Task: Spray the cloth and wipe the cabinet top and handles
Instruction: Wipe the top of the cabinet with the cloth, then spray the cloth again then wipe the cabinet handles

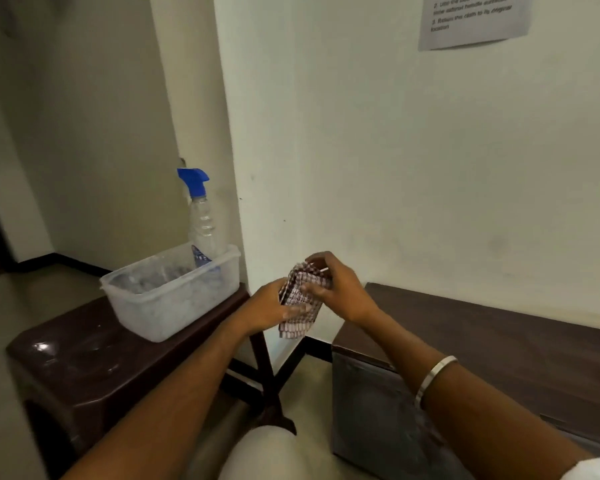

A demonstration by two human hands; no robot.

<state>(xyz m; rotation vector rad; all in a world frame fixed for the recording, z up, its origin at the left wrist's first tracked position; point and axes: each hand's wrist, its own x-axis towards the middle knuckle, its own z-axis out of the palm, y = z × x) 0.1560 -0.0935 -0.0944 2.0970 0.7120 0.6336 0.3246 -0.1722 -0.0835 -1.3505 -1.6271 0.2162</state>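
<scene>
The dark brown wooden cabinet top (499, 344) is lying low along the pale wall at the right, and its handles are not showing in this view. To the left, a glossy dark brown desk (70, 368) is carrying a frosted translucent plastic tub (160, 299), in which a clear plastic spray bottle with a blue trigger head (201, 216) is standing upright against the far corner. Between the two pieces of furniture, both hands are working a folded red-and-white checked cloth (300, 306) in the air: the left hand (271, 308) is closing its grip around the cloth's lower left edge, while the right hand (340, 289) is pinching the upper folds from the right side, a silver bangle (433, 379) sitting on that forearm. The cloth is probably being arranged for spraying or wiping; whether it is already damp cannot be told. Risks arising from here: a loose fold could be slipping free and dropping to the floor in the gap; reaching for the bottle one-handed could be tipping it or dragging the light tub along the slick desk; and spraying at this height could be wetting the wall rather than the cloth.
</scene>
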